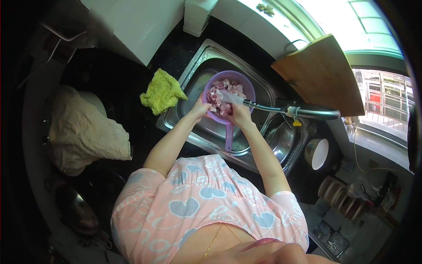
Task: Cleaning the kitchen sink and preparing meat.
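Observation:
A purple plastic colander or basin with a handle point(228, 140) is over the left bowl of a steel sink point(211, 48), its handle towards my body. Pieces of raw meat point(221, 105) fill it. My left hand point(199, 109) grips its left rim, thumb over the edge. My right hand point(240, 114) reaches inside at the right, among or against the meat; its fingers are partly hidden, so its hold is unclear. From a flexible hose on the steel faucet point(313, 111), water point(232, 98) runs onto the meat.
A yellow-green cloth point(162, 92) lies left of the sink. A wooden cutting board point(324, 77) leans by the window. At the right are a steel bowl point(280, 140) in the smaller basin and a white-lined bowl point(319, 154). A pale cloth point(87, 132) covers something at the left.

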{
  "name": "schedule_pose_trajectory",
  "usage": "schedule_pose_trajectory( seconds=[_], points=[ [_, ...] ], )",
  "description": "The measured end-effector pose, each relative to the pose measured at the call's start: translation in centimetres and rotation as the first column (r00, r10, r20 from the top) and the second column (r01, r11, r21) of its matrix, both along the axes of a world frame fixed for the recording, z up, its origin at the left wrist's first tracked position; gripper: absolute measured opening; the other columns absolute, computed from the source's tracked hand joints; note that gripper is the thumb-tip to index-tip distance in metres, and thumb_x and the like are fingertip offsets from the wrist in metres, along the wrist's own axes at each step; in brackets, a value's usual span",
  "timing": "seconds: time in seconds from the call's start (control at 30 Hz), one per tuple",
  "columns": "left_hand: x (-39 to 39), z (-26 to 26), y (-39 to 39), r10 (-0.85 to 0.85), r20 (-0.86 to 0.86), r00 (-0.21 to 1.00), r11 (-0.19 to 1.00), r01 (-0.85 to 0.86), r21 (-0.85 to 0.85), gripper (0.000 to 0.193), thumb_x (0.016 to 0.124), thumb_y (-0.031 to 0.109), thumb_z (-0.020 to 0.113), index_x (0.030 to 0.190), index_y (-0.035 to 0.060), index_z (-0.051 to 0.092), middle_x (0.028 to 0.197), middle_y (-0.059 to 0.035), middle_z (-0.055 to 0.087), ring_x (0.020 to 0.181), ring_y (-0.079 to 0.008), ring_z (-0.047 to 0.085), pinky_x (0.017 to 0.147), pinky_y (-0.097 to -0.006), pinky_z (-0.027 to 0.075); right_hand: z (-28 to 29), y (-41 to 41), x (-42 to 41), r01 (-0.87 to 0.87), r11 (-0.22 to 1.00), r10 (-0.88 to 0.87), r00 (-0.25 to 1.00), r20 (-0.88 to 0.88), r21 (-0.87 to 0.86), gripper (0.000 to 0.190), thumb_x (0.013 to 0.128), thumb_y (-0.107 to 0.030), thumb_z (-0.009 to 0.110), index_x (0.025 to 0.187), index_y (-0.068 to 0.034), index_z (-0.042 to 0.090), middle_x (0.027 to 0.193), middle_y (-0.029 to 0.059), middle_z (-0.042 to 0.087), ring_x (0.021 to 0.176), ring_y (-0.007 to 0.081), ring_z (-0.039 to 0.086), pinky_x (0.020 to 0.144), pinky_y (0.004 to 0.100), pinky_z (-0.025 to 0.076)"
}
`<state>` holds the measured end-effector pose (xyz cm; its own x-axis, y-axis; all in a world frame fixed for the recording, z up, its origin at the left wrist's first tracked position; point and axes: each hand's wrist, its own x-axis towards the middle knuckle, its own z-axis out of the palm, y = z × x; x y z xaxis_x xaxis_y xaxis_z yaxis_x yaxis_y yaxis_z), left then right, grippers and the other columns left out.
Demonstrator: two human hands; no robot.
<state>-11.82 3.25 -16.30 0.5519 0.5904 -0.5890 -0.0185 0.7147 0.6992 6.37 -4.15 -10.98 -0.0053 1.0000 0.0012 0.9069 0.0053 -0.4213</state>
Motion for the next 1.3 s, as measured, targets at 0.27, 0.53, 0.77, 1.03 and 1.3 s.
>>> schedule_pose_trajectory(
  seconds=[0.27,0.53,0.77,1.03,1.3],
  points=[
    [0.2,1.3,-0.9,0.032,-0.035,0.999,0.999,-0.033,-0.022,0.077,0.065,-0.002,0.050,0.138,0.0138,0.034,0.114,-0.0108,0.054,0.088,-0.0227,0.063,0.059,-0.0378,0.060,-5.2,3.8,-0.7,0.460,0.888,-0.447,0.859,-0.247,-0.007,0.054,0.069,-0.011,0.071,0.120,-0.010,0.053,0.107,0.0205,0.059,0.098,0.0316,0.059,0.086,0.0430,0.047],
    [-1.0,0.5,-0.4,0.061,-0.053,0.997,0.993,-0.066,-0.097,0.064,0.068,-0.003,0.049,0.131,0.0101,0.040,0.111,-0.0107,0.057,0.088,-0.0226,0.065,0.061,-0.0374,0.060,-2.8,3.4,-1.1,0.190,0.828,-0.540,0.013,-0.842,-0.528,0.035,0.077,-0.012,0.073,0.108,-0.001,0.059,0.089,0.0068,0.066,0.077,0.0149,0.063,0.068,0.0291,0.052],
    [-1.8,-1.3,-0.7,0.097,-0.028,0.995,0.994,-0.099,-0.050,0.064,0.070,-0.003,0.050,0.132,0.0098,0.039,0.110,-0.0104,0.057,0.087,-0.0214,0.065,0.061,-0.0363,0.060,-2.0,2.7,0.2,0.379,0.760,-0.646,0.347,-0.680,-0.529,0.030,0.087,-0.027,0.066,0.107,-0.005,0.063,0.084,0.0029,0.065,0.075,0.0121,0.061,0.065,0.0265,0.048],
    [-1.7,-0.1,0.0,0.107,-0.044,0.993,0.992,-0.104,0.070,0.065,0.074,-0.004,0.055,0.135,0.0120,0.038,0.107,-0.0074,0.057,0.083,-0.0167,0.062,0.061,-0.0337,0.059,-3.9,0.3,2.1,0.141,0.974,-0.191,0.931,-0.311,-0.176,0.041,0.081,-0.018,0.064,0.119,-0.005,0.055,0.111,0.0193,0.061,0.109,0.0333,0.055,0.093,0.0414,0.043],
    [-1.0,-0.3,-0.7,0.015,0.109,0.994,0.992,-0.028,0.119,0.073,0.069,-0.008,0.049,0.138,0.0106,0.037,0.120,-0.0088,0.055,0.107,-0.0208,0.057,0.070,-0.0316,0.055,-2.2,3.7,-0.7,0.103,0.980,-0.113,0.992,-0.049,-0.173,0.081,0.066,-0.019,0.077,0.137,-0.015,0.038,0.135,0.0246,0.041,0.121,0.0434,0.043,0.098,0.0507,0.040]
  ],
)
